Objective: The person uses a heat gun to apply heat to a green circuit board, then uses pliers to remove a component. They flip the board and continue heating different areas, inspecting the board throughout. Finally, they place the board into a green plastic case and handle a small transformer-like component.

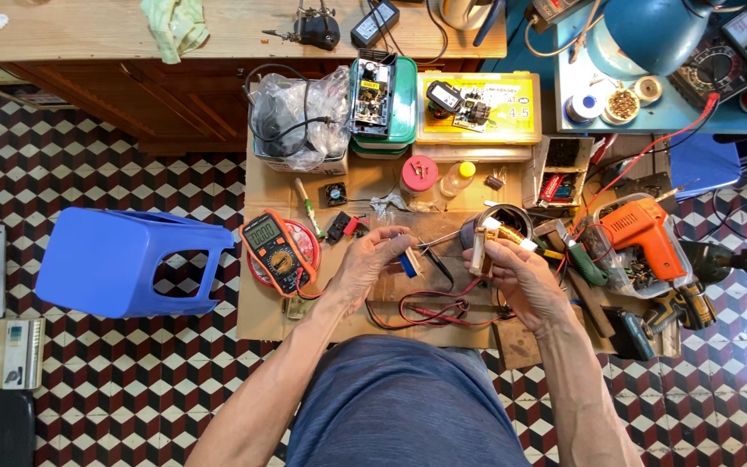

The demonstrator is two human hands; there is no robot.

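Head view: person sits over a sheet of cardboard (261, 320) laid on the checkered floor (114, 380), hands raised above it, close together but not touching. Left hand (372, 259) is curled shut around a small blue spool (409, 264), pinched near the fingertips so its end points toward the other hand. Right hand (516, 268) is clamped on a small cream and brown part (482, 245), held upright at chest line, probably so its side faces the spool. A thin metal rod (439, 239) runs between the two hands; which hand grips it can't be told.

Orange multimeter (273, 252) lies just left of the left hand, screen up, with red and black leads (434, 309) looping on the cardboard under the hands. Orange drill (646, 232) rests in a clutter of tools to the right. Blue plastic stool (123, 261) lies tipped on its side, well apart at left. Green and yellow boxes (477, 108) of parts sit at the far edge, against a wooden surface (88, 26).
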